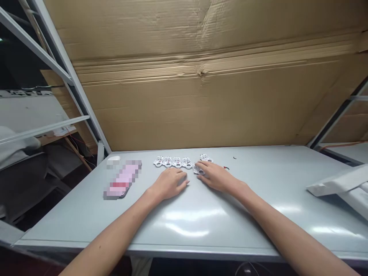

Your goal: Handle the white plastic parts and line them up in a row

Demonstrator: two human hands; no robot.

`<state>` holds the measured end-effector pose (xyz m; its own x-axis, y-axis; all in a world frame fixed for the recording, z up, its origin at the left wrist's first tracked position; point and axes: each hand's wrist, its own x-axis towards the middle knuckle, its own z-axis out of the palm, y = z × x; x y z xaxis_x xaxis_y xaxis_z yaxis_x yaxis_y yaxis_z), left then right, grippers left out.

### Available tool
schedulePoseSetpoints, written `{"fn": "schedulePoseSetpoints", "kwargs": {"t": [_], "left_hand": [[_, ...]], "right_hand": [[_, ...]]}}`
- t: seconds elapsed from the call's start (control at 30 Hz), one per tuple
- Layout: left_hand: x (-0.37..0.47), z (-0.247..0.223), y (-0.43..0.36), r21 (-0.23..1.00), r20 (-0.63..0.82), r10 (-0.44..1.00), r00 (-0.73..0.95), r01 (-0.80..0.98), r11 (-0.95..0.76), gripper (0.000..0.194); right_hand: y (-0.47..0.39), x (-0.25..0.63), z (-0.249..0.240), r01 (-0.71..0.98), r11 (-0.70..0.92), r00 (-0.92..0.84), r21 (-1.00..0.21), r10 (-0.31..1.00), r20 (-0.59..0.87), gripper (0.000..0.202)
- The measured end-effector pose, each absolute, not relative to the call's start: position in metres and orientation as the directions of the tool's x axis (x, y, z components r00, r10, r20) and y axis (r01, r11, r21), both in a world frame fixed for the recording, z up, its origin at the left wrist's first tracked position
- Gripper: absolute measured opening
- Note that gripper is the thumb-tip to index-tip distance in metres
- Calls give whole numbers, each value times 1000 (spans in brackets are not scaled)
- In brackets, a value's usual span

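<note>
A row of several flat white cut-out pieces (pixel 177 162), with small dark and red marks and an oval ring at the bottom, lies on the grey table (pixel 138 226). My right hand (pixel 214 175) has its fingers and thumb around another such white piece (pixel 197 170), just right of the row and partly covered. Behind those fingers lies one more piece (pixel 204 157), set apart from the row. My left hand (pixel 170 183) rests on the table just in front of the row, fingers lightly bent and thumb apart, holding nothing.
On the left lie a blurred pink phone-like item (pixel 125 179) and a small white object (pixel 114 160). Small dark and red bits (pixel 226 168) are right of my right hand. White bars (pixel 339 184) stick in at the right. Cardboard (pixel 201 111) walls the back; a metal frame (pixel 77 88) stands left.
</note>
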<state>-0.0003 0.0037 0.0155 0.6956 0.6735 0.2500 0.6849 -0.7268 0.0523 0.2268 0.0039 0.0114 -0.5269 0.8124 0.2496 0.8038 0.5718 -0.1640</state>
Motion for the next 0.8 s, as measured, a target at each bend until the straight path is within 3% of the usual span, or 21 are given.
{"fn": "schedulePoseSetpoints", "kwargs": {"t": [0.17, 0.5, 0.57, 0.67, 0.8], "left_hand": [[-3, 14, 7, 57, 270, 679, 682, 693, -719, 22], [-5, 12, 12, 69, 369, 725, 582, 760, -646, 32], [-5, 12, 12, 77, 376, 724, 578, 760, -646, 31], [-3, 13, 11, 102, 388, 705, 593, 733, -673, 30], [-4, 12, 9, 105, 417, 658, 628, 685, -721, 29]], "right_hand": [[-4, 230, 24, 832, 514, -481, -209, 856, 192, 21], [-6, 211, 12, 630, 723, -660, -283, 691, 295, 42], [-3, 214, 13, 636, 725, -648, -265, 688, 327, 39], [5, 229, 17, 740, 629, -538, -240, 767, 350, 27], [14, 259, 22, 917, 357, -311, -181, 920, 239, 20]]}}
